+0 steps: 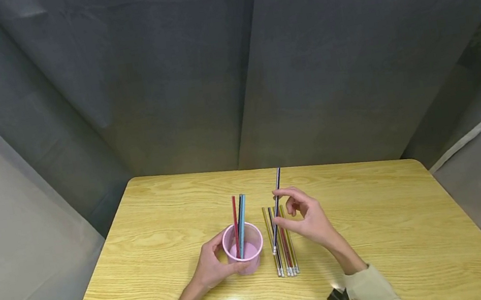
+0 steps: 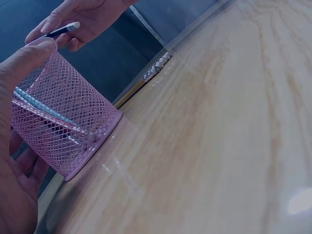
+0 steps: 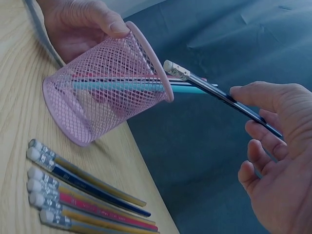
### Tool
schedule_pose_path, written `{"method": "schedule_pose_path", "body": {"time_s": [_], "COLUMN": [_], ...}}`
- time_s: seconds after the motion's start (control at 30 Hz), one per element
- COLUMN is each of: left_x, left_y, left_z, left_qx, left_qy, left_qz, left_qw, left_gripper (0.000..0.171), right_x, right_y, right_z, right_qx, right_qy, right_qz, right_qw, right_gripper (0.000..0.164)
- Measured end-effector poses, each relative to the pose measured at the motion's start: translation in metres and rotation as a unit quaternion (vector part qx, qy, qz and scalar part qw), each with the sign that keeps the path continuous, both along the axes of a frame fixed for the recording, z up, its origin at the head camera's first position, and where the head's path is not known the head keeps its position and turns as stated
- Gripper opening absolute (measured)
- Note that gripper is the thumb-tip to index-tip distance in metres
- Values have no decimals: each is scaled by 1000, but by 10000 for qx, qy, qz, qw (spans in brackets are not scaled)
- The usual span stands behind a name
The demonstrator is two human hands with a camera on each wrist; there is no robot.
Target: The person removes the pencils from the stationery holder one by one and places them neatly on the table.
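A pink mesh pencil cup (image 1: 251, 266) stands on the wooden table, and my left hand (image 1: 212, 265) grips it round its left side, thumb at the near rim. Inside the cup lean a red pencil (image 1: 234, 217), a light blue pencil (image 1: 242, 221) and a dark one between them. My right hand (image 1: 307, 215) pinches a dark blue pencil (image 3: 222, 95) between thumb and fingers, its white eraser end pointing down toward me. Below that hand several pencils (image 3: 92, 190), yellow, dark blue and red, lie side by side to the right of the cup, erasers toward me.
The light wooden table (image 1: 384, 222) reaches out on both sides of the hands. Dark grey cloth (image 1: 175, 77) hangs behind its far edge, with paler cloth (image 1: 7, 229) at the left.
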State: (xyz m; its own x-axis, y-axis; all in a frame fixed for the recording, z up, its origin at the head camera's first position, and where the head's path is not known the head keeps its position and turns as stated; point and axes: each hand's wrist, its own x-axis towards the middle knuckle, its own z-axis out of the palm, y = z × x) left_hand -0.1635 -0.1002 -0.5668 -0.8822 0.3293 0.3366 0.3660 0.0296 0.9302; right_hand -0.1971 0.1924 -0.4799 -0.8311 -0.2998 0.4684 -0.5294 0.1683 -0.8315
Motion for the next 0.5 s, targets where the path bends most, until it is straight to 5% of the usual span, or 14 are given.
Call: {"method": "schedule_pose_path", "body": {"time_s": [0.5], "left_x": [1], "left_y": [1], "left_z": [2], "left_qx": [145], "left_qy": [-296], "left_qz": [-96], "left_qw": [9994], "left_gripper": [86], "right_x": [4], "right_y": [19], "right_z": [-11], "right_qx": [220], "right_qy": [-41], "right_qz": [-46], "right_qw": [9997], "right_gripper": [63]}}
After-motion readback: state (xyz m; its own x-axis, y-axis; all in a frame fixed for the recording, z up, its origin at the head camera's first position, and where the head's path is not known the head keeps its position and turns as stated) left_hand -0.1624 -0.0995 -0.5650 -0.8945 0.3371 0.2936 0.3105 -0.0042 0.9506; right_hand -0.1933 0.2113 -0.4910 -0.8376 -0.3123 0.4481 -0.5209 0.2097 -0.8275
